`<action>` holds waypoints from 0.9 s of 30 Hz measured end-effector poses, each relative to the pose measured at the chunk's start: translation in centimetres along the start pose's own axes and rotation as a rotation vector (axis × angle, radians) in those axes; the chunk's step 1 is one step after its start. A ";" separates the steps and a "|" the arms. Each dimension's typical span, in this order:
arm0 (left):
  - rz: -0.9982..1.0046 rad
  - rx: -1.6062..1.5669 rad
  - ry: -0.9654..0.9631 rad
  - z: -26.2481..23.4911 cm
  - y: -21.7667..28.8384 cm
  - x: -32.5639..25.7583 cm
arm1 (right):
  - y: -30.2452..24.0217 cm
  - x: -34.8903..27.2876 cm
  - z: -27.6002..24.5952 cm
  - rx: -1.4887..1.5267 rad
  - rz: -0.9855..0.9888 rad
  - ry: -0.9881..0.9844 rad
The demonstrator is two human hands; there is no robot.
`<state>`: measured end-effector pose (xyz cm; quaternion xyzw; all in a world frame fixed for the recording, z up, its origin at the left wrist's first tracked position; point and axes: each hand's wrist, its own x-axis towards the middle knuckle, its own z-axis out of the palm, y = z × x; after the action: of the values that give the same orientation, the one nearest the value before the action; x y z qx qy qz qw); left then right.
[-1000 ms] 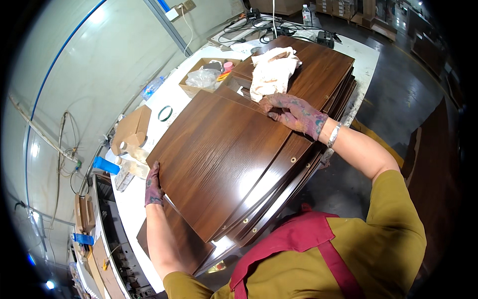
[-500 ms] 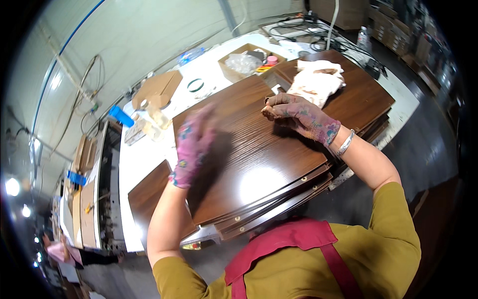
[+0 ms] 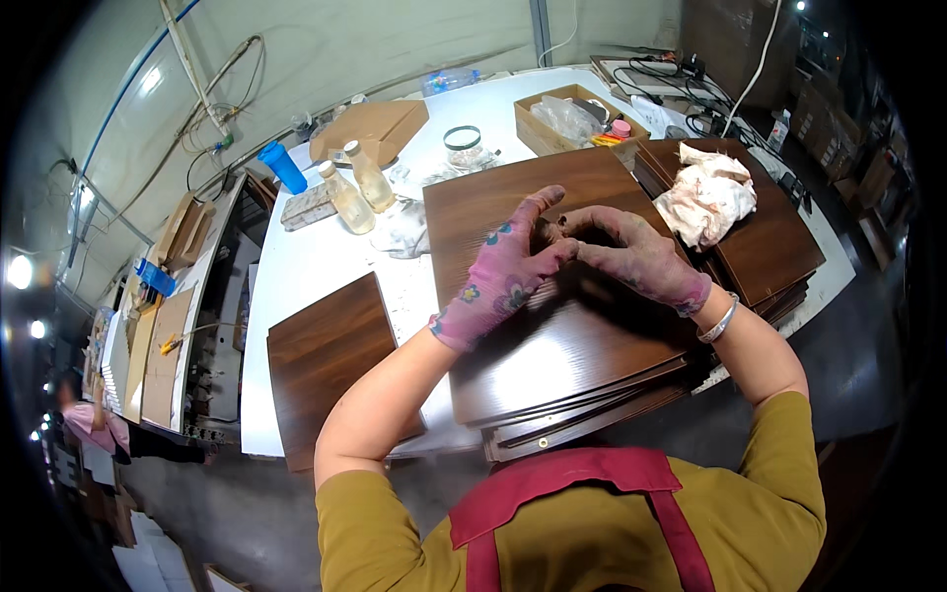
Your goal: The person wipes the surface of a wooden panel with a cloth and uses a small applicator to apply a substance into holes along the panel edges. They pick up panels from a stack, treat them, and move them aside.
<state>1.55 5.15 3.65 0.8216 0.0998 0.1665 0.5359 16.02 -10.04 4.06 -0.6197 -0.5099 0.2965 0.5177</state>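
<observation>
My left hand (image 3: pixel 503 273), in a pink flowered glove, is raised over a stack of dark brown wood-grain boards (image 3: pixel 523 370), its fingers and thumb stretched apart. My right hand (image 3: pixel 646 264), in a similar glove, meets it over the top board. Its fingers curl towards its thumb, close against the left thumb tip. Dark brown stains cover the glove fingertips. Whatever may be pinched there is too small and dark to make out. A stained white cloth (image 3: pixel 705 197) rests on another board stack (image 3: pixel 774 247) to the right.
A separate brown board (image 3: pixel 330 360) lies at left on the white table (image 3: pixel 258 405). Behind are two bottles (image 3: pixel 347 200), a blue cup (image 3: pixel 283 166), a roll of tape (image 3: pixel 462 140), a flat carton (image 3: pixel 370 133) and an open box (image 3: pixel 533 130). Cables (image 3: pixel 681 89) tangle at the back right.
My hands have come together over the boards; the left moved in from the left side, and the right moved away from the cloth. The view has shifted, showing more of the left board.
</observation>
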 end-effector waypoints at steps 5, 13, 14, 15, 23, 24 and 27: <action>0.201 0.331 0.149 -3.1 -2.7 -1.0 | -0.1 5.0 0.7 -0.015 0.000 0.047; 0.180 0.919 -0.030 -2.4 -7.3 -3.0 | 3.5 24.5 6.9 -0.561 0.000 -0.050; 0.171 0.929 -0.032 -2.4 -7.1 -3.1 | 3.5 25.7 7.8 -0.595 0.014 -0.051; 0.163 0.939 -0.036 -2.4 -6.7 -3.2 | 3.5 26.6 8.4 -0.631 0.030 -0.051; 0.141 0.888 -0.029 -2.7 -6.7 -3.2 | 4.4 29.4 9.1 -0.713 0.129 -0.201; 0.137 0.868 -0.026 -2.5 -6.7 -3.1 | 4.8 29.5 8.5 -0.721 0.128 -0.209; 0.105 0.840 -0.040 -2.3 -6.5 -2.9 | 5.5 29.1 5.9 -0.744 0.156 -0.212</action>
<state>-1.96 8.76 -1.95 0.9757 0.1068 0.1224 0.1472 21.36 19.60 1.82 -0.7679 -0.5845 0.1921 0.1783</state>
